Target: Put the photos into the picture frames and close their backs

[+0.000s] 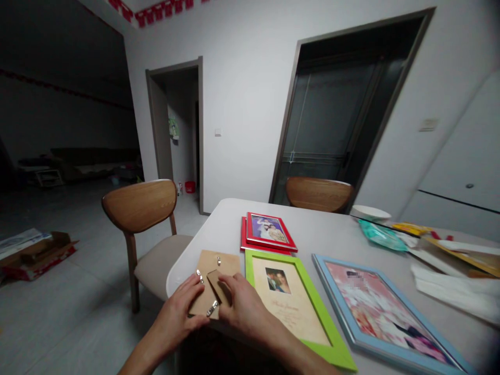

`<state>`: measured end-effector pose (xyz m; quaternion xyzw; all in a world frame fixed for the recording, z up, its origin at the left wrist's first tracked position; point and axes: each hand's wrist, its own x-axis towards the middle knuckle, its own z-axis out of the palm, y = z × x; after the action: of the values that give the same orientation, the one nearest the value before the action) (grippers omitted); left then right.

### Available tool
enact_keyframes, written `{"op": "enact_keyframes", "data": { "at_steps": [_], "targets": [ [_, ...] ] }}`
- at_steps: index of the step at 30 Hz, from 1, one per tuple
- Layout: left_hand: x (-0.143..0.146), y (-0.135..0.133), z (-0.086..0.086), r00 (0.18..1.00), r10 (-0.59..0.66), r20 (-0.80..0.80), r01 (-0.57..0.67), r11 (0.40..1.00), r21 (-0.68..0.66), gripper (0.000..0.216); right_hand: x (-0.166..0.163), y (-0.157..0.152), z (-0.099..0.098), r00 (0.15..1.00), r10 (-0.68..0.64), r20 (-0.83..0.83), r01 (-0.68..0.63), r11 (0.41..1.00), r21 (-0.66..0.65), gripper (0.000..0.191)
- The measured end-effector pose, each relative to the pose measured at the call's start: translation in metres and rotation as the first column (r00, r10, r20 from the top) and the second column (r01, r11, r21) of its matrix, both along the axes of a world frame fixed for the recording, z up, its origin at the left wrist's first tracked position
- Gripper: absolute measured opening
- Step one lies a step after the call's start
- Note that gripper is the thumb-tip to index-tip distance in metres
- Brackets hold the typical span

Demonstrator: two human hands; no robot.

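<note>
A picture frame lies face down on the rounded white table (320, 234), and only its flat brown fibreboard back (217, 263) shows, right under both hands. The left hand (177, 312) is open. Its bent fingers press down on the near left side of the board, close to a small shiny metal clip (199, 273). The right hand (244, 307) lies on the near right side, with its thumb on the little brown stand flap (217, 285) in the middle. I cannot tell if it pinches the flap or only pushes on it. Between the two hands, at the near edge, sits another small silver clip (212, 308). The board looks thin, stiff and light, with a dull, slightly rough face that fingers should not slip on. It may hide glass below, so it could break if dropped. The safe place to hold it seems to be the two long edges, not the flap, which looks bendy, and the clips look small and fiddly. Just beside the right hand lies a bright green smooth frame (269, 254) holding a cream card. Further right is a big light blue frame (333, 300), and beyond the fingertips are stacked glossy red frames (265, 215). Off past the left hand stands a curved wooden chair (140, 205).
</note>
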<state>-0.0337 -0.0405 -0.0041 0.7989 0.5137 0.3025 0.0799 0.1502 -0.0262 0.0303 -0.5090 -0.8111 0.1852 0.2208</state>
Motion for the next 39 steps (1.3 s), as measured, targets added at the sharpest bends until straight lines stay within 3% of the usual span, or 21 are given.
{"op": "enact_keyframes", "data": {
  "at_steps": [4,7,12,16,21,27,34,39],
  "targets": [
    [0.020,-0.004,0.026,0.997,-0.071,0.031,0.065,0.985,0.159,0.052,0.026,-0.010,0.028,0.997,0.004,-0.078,0.000,0.999,0.047,0.039],
    [0.055,-0.008,0.035,0.992,-0.125,-0.004,0.124,0.983,0.133,0.052,0.060,-0.018,0.039,0.999,-0.029,-0.033,0.031,0.999,0.042,0.039],
    [0.113,-0.011,0.025,0.969,-0.242,-0.043,0.241,0.970,-0.024,0.047,0.122,-0.026,0.022,0.995,-0.093,0.049,0.097,0.991,-0.089,0.040],
    [0.136,-0.006,0.018,0.960,-0.263,-0.095,0.254,0.962,-0.100,0.032,0.145,-0.023,0.005,0.985,-0.135,0.104,0.143,0.987,-0.076,0.040],
    [0.140,0.000,0.021,0.958,-0.229,-0.175,0.206,0.968,-0.141,0.008,0.141,-0.014,-0.011,0.977,-0.145,0.154,0.140,0.989,0.045,0.035],
    [0.133,-0.008,0.009,0.926,-0.361,-0.112,0.347,0.929,-0.130,0.042,0.138,-0.014,-0.030,0.953,-0.204,0.225,0.156,0.964,0.214,0.031],
    [0.123,-0.009,-0.001,0.938,-0.344,-0.045,0.332,0.929,-0.164,0.031,0.122,-0.037,-0.012,0.969,0.052,0.241,-0.104,0.973,0.207,0.024],
    [0.123,-0.009,-0.001,0.940,-0.339,-0.025,0.331,0.930,-0.157,0.044,0.126,-0.047,-0.009,0.964,0.092,0.249,-0.141,0.973,0.185,0.026]
  ]
}}
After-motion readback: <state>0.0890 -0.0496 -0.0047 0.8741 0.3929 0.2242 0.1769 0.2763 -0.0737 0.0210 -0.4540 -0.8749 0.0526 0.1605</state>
